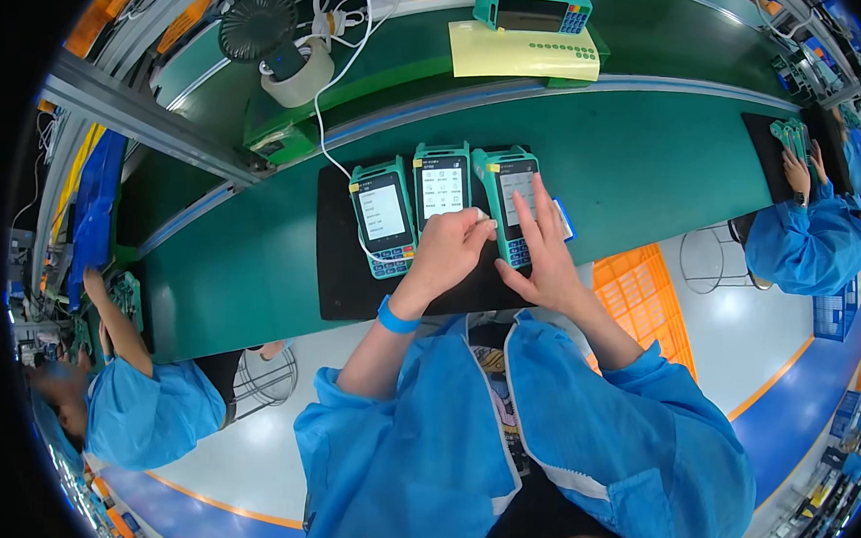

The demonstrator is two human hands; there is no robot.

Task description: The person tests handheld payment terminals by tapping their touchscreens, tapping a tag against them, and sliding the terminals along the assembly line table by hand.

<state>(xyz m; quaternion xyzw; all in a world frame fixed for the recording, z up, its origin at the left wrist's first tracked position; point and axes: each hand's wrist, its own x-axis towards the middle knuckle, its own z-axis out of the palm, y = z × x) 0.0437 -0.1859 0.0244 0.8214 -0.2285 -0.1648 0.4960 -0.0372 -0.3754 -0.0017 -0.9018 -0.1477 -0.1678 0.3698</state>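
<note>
Three green handheld payment terminals lie side by side, screens up: the left terminal (385, 211), the middle terminal (442, 184) and the right terminal (517, 181). All three screens are lit. My left hand (448, 257), with a blue wristband, is closed over the lower part of the middle one, its fingertips pinched at a small white end beside the right terminal. A white cable (318, 132) comes down from the shelf, crosses the left terminal and leads toward that hand. My right hand (553, 273) has its fingers stretched over the right terminal's screen and keypad.
The terminals rest on a black mat (337, 284) on a green bench (225, 297). On the shelf are a black fan (258, 31), a tape roll (299, 79), a yellow sheet (490, 58) and another terminal (532, 11). An orange crate (648, 300) stands below. Co-workers sit either side.
</note>
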